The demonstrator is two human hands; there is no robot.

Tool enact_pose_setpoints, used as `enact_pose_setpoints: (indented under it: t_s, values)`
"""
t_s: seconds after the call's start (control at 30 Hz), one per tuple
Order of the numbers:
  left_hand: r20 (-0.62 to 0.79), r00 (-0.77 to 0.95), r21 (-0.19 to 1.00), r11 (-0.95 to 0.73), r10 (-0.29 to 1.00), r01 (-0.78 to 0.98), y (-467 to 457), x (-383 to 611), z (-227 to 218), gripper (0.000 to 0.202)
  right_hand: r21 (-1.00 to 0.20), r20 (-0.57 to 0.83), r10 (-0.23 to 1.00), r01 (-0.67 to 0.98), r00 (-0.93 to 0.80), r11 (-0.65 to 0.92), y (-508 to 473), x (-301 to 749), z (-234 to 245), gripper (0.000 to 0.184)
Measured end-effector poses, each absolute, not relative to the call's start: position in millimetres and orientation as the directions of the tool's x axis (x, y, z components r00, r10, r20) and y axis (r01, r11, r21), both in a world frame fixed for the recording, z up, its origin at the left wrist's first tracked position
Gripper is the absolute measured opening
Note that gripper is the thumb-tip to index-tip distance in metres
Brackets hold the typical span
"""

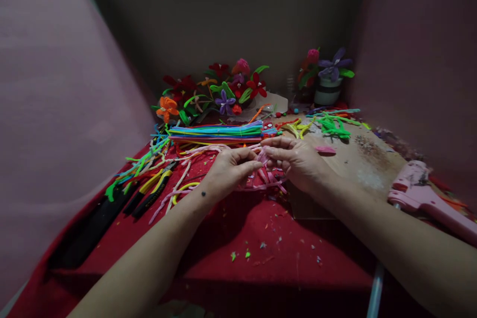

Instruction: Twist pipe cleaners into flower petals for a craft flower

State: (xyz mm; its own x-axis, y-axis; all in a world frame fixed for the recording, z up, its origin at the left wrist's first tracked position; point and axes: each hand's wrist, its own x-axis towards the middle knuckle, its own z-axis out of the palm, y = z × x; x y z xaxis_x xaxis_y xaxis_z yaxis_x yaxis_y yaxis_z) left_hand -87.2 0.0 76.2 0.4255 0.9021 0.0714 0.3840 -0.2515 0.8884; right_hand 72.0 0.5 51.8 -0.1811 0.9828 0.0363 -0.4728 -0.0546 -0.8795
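Note:
My left hand (227, 169) and my right hand (298, 161) meet over the middle of the red cloth (238, 238). Both have their fingers pinched round short pink pipe cleaner pieces (266, 176), held between them just above the cloth. More pink pieces lie in a loose heap under my fingers. Just beyond my hands lies a long flat bundle of coloured pipe cleaners (219, 132).
Yellow-handled pliers (151, 191) lie at the left among loose cleaners. A pink glue gun (428, 196) rests at the right beside a brown board (357, 159). Green scraps (333, 126), finished pipe-cleaner flowers (219, 92) and a small flower pot (328, 87) stand at the back.

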Motion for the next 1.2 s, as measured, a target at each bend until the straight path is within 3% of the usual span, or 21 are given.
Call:
enact_pose_setpoints:
  t_s: [0.17,0.47,0.73,1.0,1.2]
  values:
    - [0.064,0.389,0.913,-0.212,0.919,0.349,-4,-84,82,0.021,-0.898,0.060,0.964,-0.437,-0.260,-0.062,3,72,46,0.011]
    - [0.058,0.612,0.932,-0.262,0.789,0.251,-3,-91,81,0.021,-0.839,0.024,0.978,-0.536,-0.209,-0.094,0,72,52,0.008]
    - [-0.053,0.623,0.983,-0.068,0.780,0.169,-5,-90,80,0.027,-0.813,0.021,0.987,-0.577,-0.159,-0.076,-2,69,53,0.009]
    - [-0.072,0.579,0.988,-0.021,0.812,0.152,-1,-90,74,0.019,-0.789,0.008,0.975,-0.600,-0.220,-0.129,-1,67,51,0.011]
    - [-0.051,0.592,0.972,-0.096,0.805,0.215,-1,-92,78,0.020,-0.888,0.092,0.954,-0.458,-0.285,-0.051,-3,68,50,0.020]
